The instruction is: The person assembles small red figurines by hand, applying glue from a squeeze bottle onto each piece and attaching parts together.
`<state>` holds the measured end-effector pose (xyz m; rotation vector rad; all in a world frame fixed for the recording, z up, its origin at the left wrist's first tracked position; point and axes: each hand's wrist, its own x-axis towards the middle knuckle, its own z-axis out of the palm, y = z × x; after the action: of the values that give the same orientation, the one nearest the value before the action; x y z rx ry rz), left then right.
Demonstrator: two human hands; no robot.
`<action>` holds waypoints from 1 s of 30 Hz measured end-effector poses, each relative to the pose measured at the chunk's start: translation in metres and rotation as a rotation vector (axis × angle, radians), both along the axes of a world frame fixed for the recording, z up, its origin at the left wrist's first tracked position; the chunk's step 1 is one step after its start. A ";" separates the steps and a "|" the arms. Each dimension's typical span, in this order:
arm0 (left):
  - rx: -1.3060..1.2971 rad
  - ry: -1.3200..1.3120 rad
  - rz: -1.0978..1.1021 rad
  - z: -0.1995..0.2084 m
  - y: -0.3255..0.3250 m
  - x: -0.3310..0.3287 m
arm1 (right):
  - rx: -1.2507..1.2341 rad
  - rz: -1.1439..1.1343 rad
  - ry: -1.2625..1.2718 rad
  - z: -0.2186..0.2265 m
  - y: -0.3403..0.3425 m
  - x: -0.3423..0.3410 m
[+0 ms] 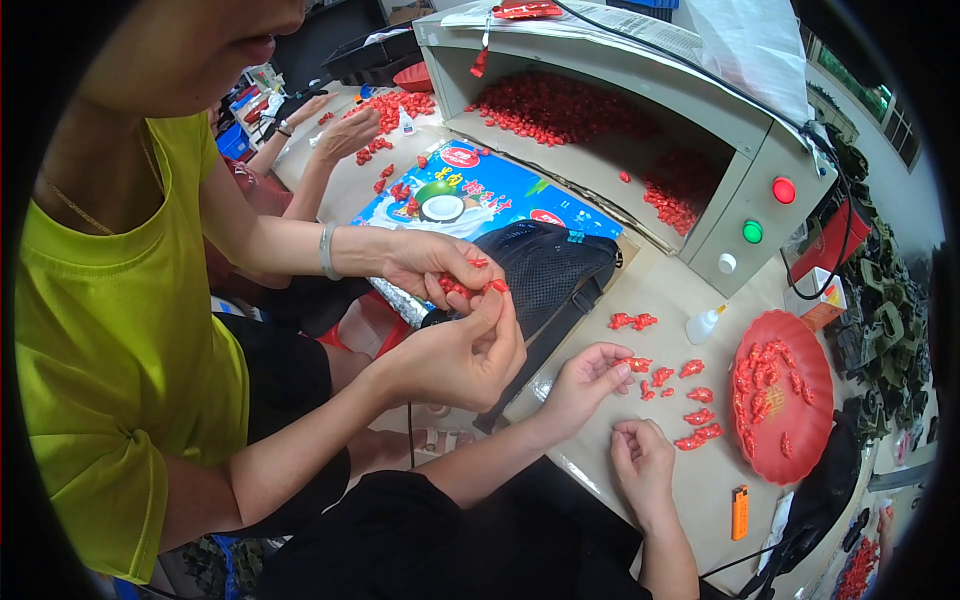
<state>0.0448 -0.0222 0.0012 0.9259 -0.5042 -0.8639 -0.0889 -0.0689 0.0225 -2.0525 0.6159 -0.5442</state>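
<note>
A pale table (660,290) bore a red plate (803,420) at right. Left of it were the left hand (583,393) and, nearer, the right hand (645,468), loosely curled, contents hidden. Loose red pieces (700,417) lay between; the left hand pinched a small red figure (635,366) just left of them.

Left hand (583,392) pinches small red piece (637,365) by table's (655,285) near edge; right hand (645,468) curled close by. Red scalloped plate (806,440) toward right edge, more red pieces (765,372) inside.
</note>
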 end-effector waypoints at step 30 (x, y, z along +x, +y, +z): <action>0.093 -0.193 0.029 0.001 -0.002 -0.008 | -0.194 0.014 -0.127 -0.004 -0.001 -0.007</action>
<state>0.0367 -0.0243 0.0027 1.1063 -0.6193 -0.7809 -0.0957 -0.0694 0.0183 -2.1815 0.4893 -0.7452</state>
